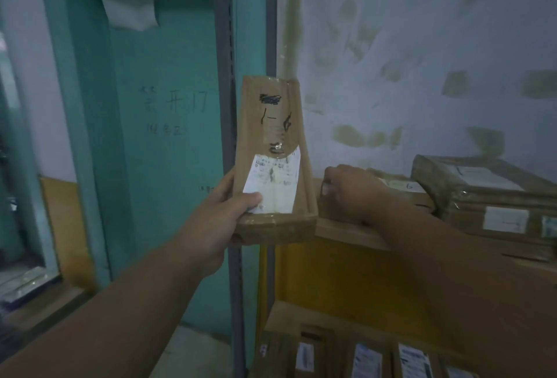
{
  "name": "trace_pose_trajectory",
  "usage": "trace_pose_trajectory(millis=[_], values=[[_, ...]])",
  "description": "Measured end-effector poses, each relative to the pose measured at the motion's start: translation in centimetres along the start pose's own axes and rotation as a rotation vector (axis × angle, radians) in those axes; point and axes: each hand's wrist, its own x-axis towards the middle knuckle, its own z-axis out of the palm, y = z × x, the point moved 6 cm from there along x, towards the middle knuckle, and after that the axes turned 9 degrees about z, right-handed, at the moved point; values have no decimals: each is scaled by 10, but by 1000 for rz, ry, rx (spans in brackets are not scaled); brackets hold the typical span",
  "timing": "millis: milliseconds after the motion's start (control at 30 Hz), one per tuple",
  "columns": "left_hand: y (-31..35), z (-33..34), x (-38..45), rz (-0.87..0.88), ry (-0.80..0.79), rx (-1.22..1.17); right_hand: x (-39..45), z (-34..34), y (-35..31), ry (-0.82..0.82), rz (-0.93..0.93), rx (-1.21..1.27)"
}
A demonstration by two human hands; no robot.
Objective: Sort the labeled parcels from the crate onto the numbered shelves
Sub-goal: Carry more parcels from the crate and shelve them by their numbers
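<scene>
1. While the narrow cardboard parcel (272, 148) is being held upright in front of the shelf post (224, 76), its lower end is being grasped by the left hand (223, 215), thumb pressed on the white label (272, 185).
2. A second parcel (391, 194) lying on the shelf (346, 231) is being gripped at its near corner by the right hand (352, 191), fingers curled over the edge.
3. The held parcel is being judged light and fairly stiff, since it is being carried by one end without sagging.
4. Its taped faces are being judged somewhat slick; a hold across the short bottom edge, or around the narrow sides, is being favoured.
5. The marking "1-6" is being shown on its face, and the shelf is being taken as its likely destination.
</scene>
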Motion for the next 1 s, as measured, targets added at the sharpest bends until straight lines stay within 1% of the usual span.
trace_pose_trajectory(millis=[233, 333, 367, 400, 500, 533, 567, 633, 767, 867, 1000], values=[[-1, 21, 16, -61, -40, -9, 2, 0, 15, 51, 11, 50], [-1, 24, 25, -101, -37, -11, 6, -4, 21, -12, 23, 68], [-1, 24, 27, -112, -40, -10, 8, -8, 25, -24, 36, 128], [-1, 24, 29, -123, -43, -10, 9, -14, 30, -23, 76, 269], [2, 24, 34, -158, -55, -33, 14, -37, 45, -41, 278, 977], [4, 26, 35, -171, -63, -32, 19, -41, 43, -81, 307, 1111], [5, 29, 36, -186, -73, -26, 23, -46, 37, -131, 305, 1152], [9, 34, 38, -210, -89, -3, 28, -50, 22, -197, 295, 1121], [23, 37, 43, -229, -83, 70, 38, -58, 12, -150, 395, 1115], [36, 36, 51, -258, -72, 85, 43, -66, 14, -147, 454, 1146], [51, 37, 61, -205, -90, 79, 58, -66, 15, -130, 527, 1185]])
